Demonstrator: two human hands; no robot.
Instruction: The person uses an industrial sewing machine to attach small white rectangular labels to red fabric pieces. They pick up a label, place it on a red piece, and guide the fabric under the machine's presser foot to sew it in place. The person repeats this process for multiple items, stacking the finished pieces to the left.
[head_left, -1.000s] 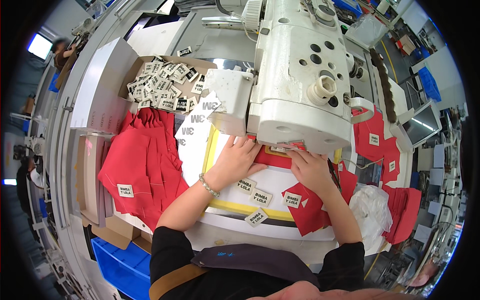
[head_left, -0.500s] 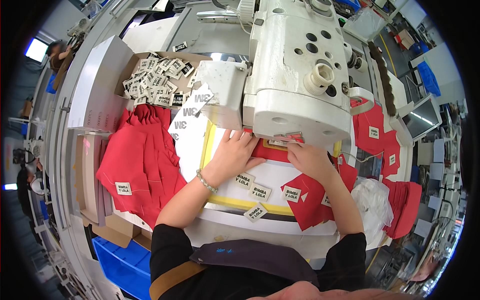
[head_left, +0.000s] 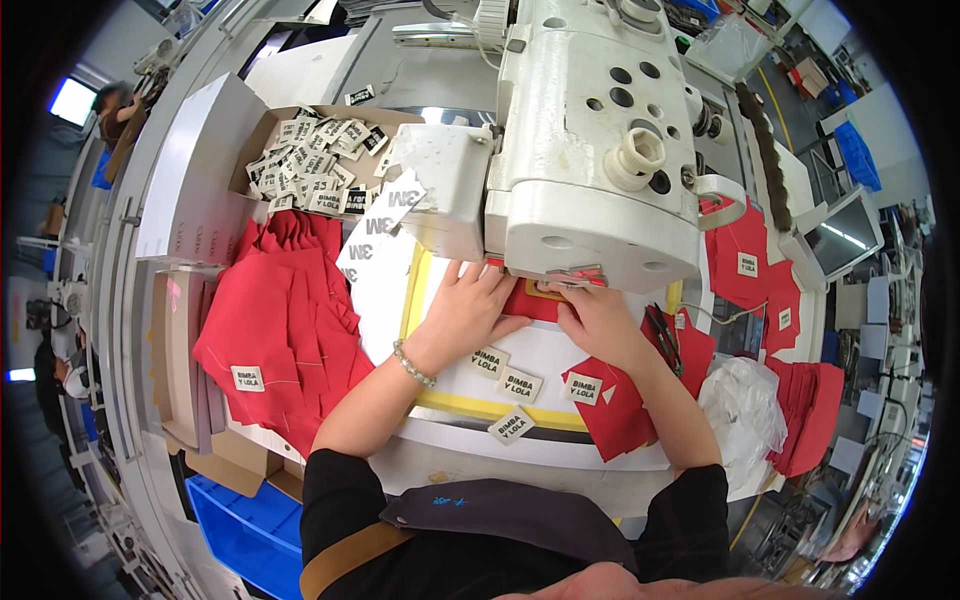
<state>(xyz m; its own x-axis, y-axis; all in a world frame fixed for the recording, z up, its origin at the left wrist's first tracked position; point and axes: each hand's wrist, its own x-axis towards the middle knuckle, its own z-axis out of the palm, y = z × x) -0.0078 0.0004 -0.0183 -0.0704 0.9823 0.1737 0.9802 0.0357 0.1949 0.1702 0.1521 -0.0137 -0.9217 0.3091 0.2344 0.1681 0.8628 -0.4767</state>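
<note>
My left hand (head_left: pixel 468 312) lies flat with spread fingers on a red fabric piece (head_left: pixel 530 305) beneath the head of a large white sewing machine (head_left: pixel 600 222). On the same piece, a small gold-coloured frame (head_left: pixel 545 290) sits under the needle area. My right hand (head_left: pixel 605 322) reaches to this frame's right side with fingers stretched out and thumb apart; its fingertips are partly hidden by the machine. Loose pale labels, among them one label (head_left: pixel 520 384), lie on the white board in front of my hands. Red pieces with labels (head_left: pixel 612 420) rest beneath my right forearm.
At the left, a carton (head_left: pixel 265 135) holds many small labels, beside a white box (head_left: pixel 195 180). Below it is a stack of red fabric (head_left: pixel 290 320). Dark thread snips (head_left: pixel 664 338), a clear plastic bag (head_left: pixel 742 405) and more red pieces (head_left: pixel 808 415) lie to the right.
My right hand has shifted slightly left and its thumb has come away from the fingers. The dark snips beside my right forearm have come into sight. My left hand stays put.
</note>
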